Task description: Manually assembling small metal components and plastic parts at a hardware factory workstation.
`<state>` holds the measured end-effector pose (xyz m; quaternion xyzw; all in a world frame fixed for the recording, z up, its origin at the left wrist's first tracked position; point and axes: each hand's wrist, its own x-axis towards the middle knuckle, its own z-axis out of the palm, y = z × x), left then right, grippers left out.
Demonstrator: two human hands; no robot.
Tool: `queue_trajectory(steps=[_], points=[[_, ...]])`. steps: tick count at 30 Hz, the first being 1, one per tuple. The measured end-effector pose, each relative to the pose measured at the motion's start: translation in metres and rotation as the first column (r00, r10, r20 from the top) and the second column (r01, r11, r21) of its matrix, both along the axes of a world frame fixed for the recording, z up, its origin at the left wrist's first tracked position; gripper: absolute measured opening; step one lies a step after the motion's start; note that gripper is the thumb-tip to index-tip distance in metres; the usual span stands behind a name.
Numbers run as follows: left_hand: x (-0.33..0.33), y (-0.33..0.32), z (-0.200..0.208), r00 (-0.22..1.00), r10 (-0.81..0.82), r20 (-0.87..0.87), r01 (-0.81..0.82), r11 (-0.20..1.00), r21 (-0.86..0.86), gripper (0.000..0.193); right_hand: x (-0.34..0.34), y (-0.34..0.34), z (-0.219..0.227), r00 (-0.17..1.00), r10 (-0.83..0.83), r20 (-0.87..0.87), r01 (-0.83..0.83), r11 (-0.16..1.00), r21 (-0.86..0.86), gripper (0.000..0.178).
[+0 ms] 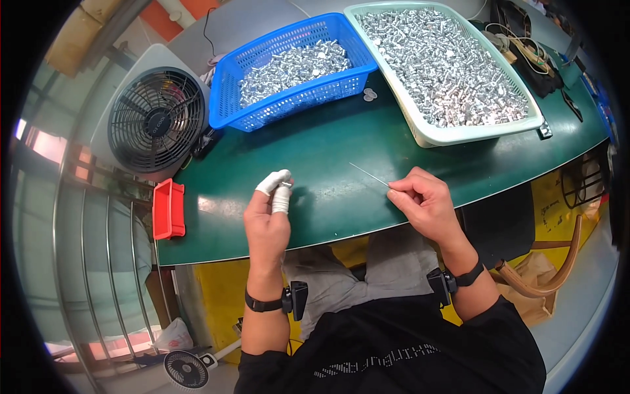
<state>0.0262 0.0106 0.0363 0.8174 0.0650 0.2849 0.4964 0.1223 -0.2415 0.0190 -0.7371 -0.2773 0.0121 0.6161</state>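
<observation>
Head: R hand (426, 205) w/ rod (369, 175); shirt lettering (375, 361)

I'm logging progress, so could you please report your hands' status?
Left hand pinching small metal part. Right hand holding thin rod. Blue basket and pale green basket beyond.

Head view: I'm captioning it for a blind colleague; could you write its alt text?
A person's right hand holds a thin metal rod over a green table, and the left hand holds a small silvery part in white-covered fingers. Behind them, a blue basket and a pale green basket hold many small metal pieces.
</observation>
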Motion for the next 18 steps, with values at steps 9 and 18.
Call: queue_trajectory(steps=[9,18], points=[[-0.013,-0.011,-0.027,0.974,-0.138,0.178,0.224,0.516,-0.827,0.025,0.0,0.012,0.0,1.0,0.011,0.006,-0.011,0.999,0.043,0.008],[-0.014,-0.012,-0.034,0.973,-0.089,0.214,0.227,0.554,-0.801,0.029,-0.006,0.017,-0.001,0.992,-0.031,0.124,0.04,0.996,-0.074,0.009]])
